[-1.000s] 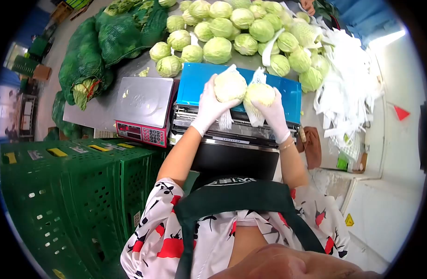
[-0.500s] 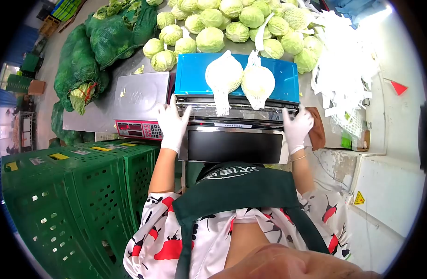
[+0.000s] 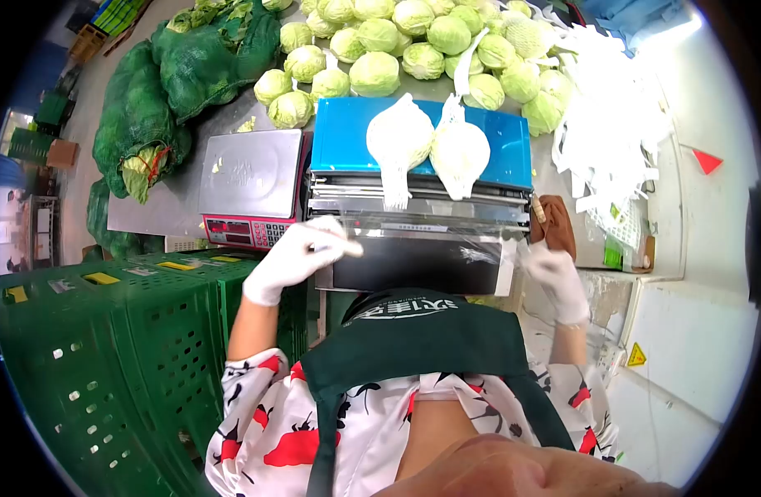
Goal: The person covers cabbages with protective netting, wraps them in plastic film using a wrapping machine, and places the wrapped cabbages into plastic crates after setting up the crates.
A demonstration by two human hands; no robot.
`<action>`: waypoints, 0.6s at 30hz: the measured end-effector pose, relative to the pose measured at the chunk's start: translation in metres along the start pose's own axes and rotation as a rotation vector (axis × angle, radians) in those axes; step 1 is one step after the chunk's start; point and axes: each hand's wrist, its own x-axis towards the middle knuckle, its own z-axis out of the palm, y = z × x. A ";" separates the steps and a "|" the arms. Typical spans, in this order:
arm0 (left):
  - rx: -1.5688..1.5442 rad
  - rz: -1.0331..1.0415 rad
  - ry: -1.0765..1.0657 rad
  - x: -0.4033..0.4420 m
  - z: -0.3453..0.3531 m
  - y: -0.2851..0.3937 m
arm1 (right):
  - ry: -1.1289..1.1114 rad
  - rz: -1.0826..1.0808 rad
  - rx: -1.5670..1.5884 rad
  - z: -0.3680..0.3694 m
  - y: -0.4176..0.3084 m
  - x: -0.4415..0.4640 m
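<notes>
A wrapping machine with a blue top (image 3: 339, 137) and a black front plate (image 3: 397, 261) stands right before me. Clear plastic film (image 3: 484, 251) stretches over its front, with wrinkles near the right side. My left hand (image 3: 297, 258), in a white glove, pinches the film at the plate's left. Beyond the plate's right edge, my gloved right hand (image 3: 558, 283) is closed on the film's other side. Two cabbages in white nets, one on the left (image 3: 399, 137) and one on the right (image 3: 461, 156), lie on the blue top, their net tails hanging toward me.
A scale (image 3: 252, 174) stands left of the machine. Loose cabbages (image 3: 374, 73) are heaped behind it, with white nets (image 3: 612, 116) at the right. Green mesh sacks (image 3: 136, 116) lie at the far left. Green crates (image 3: 107, 331) stand low on my left.
Both hands have come back toward me from the machine's roller area, drawing film over the black plate. Their fingers have closed. The two netted cabbages stay in place.
</notes>
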 end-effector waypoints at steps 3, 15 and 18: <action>-0.248 0.110 0.157 0.009 -0.019 0.033 | -0.186 -0.451 0.399 -0.043 -0.015 0.016; 0.366 -0.083 0.109 0.200 -0.041 -0.106 | -0.076 -0.239 -0.379 0.003 0.057 0.231; 0.228 -0.138 0.124 0.206 -0.044 -0.108 | -0.013 -0.223 -0.239 0.006 0.056 0.235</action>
